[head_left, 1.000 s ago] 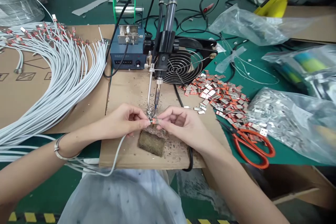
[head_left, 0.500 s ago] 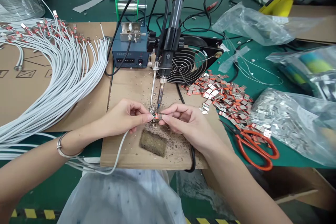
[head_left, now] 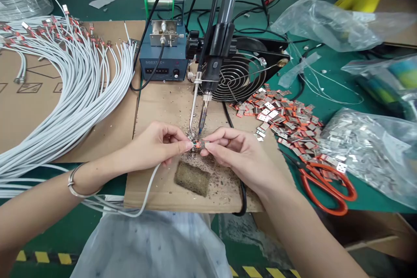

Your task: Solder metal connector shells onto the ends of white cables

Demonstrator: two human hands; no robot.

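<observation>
My left hand (head_left: 166, 143) pinches the end of a white cable (head_left: 150, 186), which hangs down from under the fingers. Facing it, my right hand (head_left: 228, 145) is closed on a small metal connector with a red part (head_left: 198, 144). Thin coloured wire ends meet the connector between the two hands. Just above it is the tip of a soldering iron (head_left: 202, 117), with a thin metal feed tube (head_left: 194, 104) beside it. Whether the tip touches the connector is too small to tell. A brown sponge (head_left: 192, 178) lies below the hands on cardboard.
Bundled white cables (head_left: 94, 91) fill the left. A blue solder station (head_left: 163, 63) and black fan (head_left: 241, 76) stand behind. To the right are loose red-and-silver connectors (head_left: 286, 121), orange-handled scissors (head_left: 329, 186) and a plastic bag of metal parts (head_left: 368, 152).
The view has shifted slightly, so the iron, fan and right-hand items appear further right. Both hands keep their hold, with the connector still close below the iron tip.
</observation>
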